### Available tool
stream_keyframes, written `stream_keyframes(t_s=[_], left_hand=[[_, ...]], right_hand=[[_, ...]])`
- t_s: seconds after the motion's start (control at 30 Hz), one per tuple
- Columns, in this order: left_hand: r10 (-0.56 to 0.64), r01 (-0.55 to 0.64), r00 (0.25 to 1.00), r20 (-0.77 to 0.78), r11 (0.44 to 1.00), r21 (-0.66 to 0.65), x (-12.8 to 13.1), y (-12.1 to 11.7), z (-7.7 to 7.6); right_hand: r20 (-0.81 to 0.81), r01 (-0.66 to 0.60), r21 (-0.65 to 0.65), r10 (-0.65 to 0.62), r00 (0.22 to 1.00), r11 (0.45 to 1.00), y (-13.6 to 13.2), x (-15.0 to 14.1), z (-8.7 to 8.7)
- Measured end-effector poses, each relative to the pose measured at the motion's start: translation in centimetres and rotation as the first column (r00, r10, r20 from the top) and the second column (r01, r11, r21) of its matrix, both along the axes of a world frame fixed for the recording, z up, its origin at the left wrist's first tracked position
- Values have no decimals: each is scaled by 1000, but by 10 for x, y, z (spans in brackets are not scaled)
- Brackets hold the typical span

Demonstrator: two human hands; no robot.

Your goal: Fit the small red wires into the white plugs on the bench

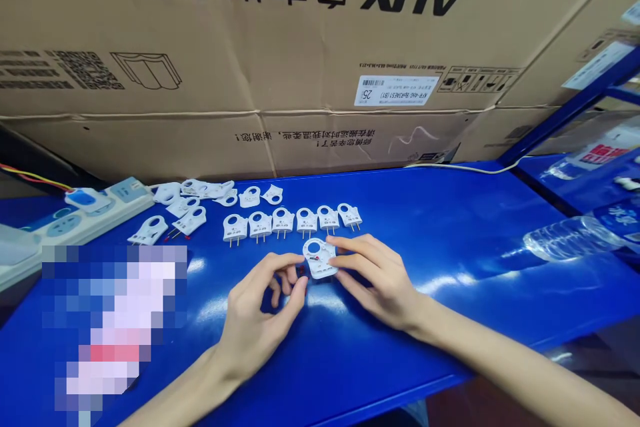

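A mosaic of blurred squares covers an object [125,320] on the left, so I can't tell what it is. The power strip [95,210] runs off the left edge. Both forearms are cut off lower down. The carton [300,80] loses its upper part at the top edge, and the bottle [575,237] is cut off at right. The carton's smallest print is too small to read.

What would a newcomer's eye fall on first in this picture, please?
Probably the big cardboard box with upside-down AUX lettering, behind the blue table. Next, the row of six white plug housings in front of it, and the similar one between the hands.
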State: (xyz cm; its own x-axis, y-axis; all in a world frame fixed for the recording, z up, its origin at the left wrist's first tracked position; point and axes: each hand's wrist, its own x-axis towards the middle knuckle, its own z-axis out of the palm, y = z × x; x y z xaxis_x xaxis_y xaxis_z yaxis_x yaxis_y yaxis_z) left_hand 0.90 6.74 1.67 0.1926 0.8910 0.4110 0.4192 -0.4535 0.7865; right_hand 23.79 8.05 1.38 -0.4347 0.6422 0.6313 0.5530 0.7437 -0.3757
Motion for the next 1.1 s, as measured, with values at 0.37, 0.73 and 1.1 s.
stream_keyframes(t_s=[0.37, 0.73, 1.1], left_hand=[[-64, 29, 966, -249, 989, -142, -2, 4, -3], [-111, 91, 917, -383, 993, -69, -6, 5, -9], [-108, 134, 883, -456, 991, 24, -7, 6, -12]], right_hand=[[199, 433, -110, -407, 891, 895, 59, 69, 0], [364, 438, -230, -341, 867, 869, 61, 83, -12], [401, 330, -95, -268, 876, 939, 47, 51, -5]])
